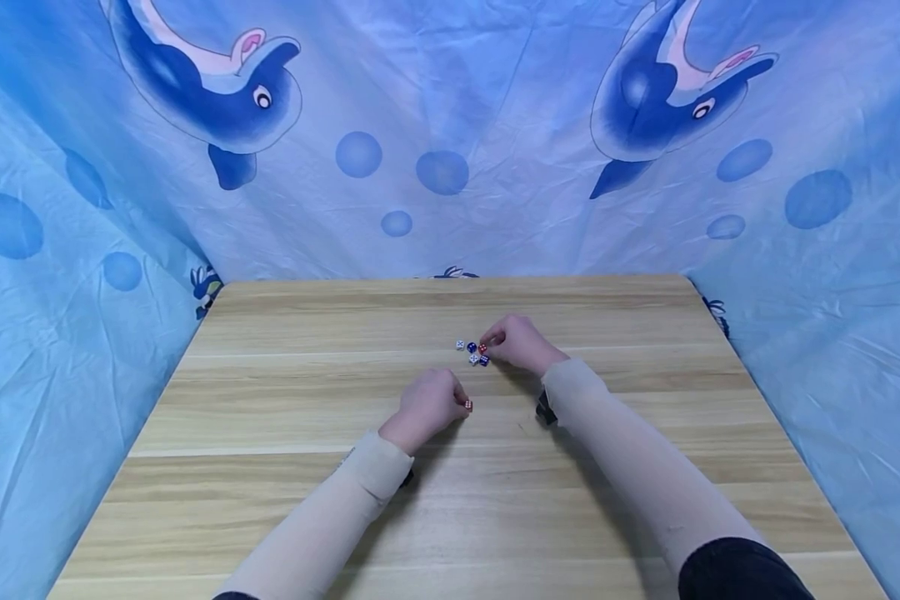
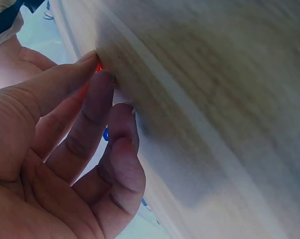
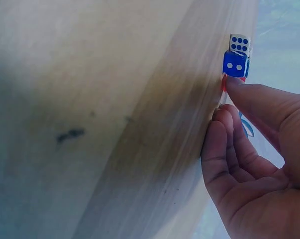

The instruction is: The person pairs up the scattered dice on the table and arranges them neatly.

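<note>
Between thumb and forefinger, my left hand [image 1: 429, 402] pinches a red die [image 1: 468, 406] close to the tabletop. Just beyond it lies a small cluster of dice: a white die [image 1: 460, 344] at the left, a blue die [image 1: 472, 347], a nearer white die [image 1: 474, 359] and another blue die [image 1: 483, 361]. At the cluster's right side, my right hand [image 1: 521, 343] grips a second red die [image 1: 483, 348] with its fingertips. In the right wrist view, the thumb covers most of that red die, beside a blue die [image 3: 235, 64] and a white die [image 3: 240, 44].
The dice are on a light wood-grain table [image 1: 270, 483]. Behind it and along both sides hangs a blue curtain [image 1: 495, 225] printed with dolphins and bubbles.
</note>
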Motion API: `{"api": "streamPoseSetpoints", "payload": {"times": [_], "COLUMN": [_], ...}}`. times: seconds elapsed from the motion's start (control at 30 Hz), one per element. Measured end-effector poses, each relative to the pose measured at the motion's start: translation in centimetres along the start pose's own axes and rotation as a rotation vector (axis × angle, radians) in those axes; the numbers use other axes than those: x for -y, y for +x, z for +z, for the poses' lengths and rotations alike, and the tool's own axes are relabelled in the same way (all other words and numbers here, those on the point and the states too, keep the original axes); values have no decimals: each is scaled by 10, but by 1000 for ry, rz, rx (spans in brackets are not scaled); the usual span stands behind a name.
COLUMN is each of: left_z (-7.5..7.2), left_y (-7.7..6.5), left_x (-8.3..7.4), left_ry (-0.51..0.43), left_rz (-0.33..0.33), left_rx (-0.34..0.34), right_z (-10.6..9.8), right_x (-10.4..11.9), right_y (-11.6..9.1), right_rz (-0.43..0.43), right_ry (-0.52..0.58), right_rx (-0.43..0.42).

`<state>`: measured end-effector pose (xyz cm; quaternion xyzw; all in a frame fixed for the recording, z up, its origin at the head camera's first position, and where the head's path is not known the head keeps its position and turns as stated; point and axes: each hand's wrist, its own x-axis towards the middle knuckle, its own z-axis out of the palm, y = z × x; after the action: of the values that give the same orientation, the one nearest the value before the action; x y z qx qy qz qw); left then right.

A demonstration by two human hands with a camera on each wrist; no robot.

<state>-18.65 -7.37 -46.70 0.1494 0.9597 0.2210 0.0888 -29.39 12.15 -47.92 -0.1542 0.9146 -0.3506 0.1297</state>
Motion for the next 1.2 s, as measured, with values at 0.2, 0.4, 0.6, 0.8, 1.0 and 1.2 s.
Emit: {"api": "streamPoseSetpoints", "payload": {"times": [0.2, 0.4, 0.6, 0.8, 1.0, 1.2], "left_z": [-1, -2, 1, 1, 0, -1], "left_y": [1, 1, -2, -3, -2, -2], "left_x": [-1, -2, 1, 1, -1, -2], "left_ry": [-19, -32, -61, -51, -37, -23], "left_rz": [-4, -11, -10, -5, -7, -10], "left_rx": [18, 36, 36, 17, 17, 21], "right_z": [-2, -5, -2, -3, -5, -5], "right_x": [0, -2, -4, -4, -6, -10], "right_y": [-2, -5, -8, -13, -21, -31], "right_rz": [-19, -35, -53, -49, -59, -36], "right_ry": [-10, -7, -12, -20, -6, 15], "right_rx": [1, 1, 3, -8, -25, -27]}}
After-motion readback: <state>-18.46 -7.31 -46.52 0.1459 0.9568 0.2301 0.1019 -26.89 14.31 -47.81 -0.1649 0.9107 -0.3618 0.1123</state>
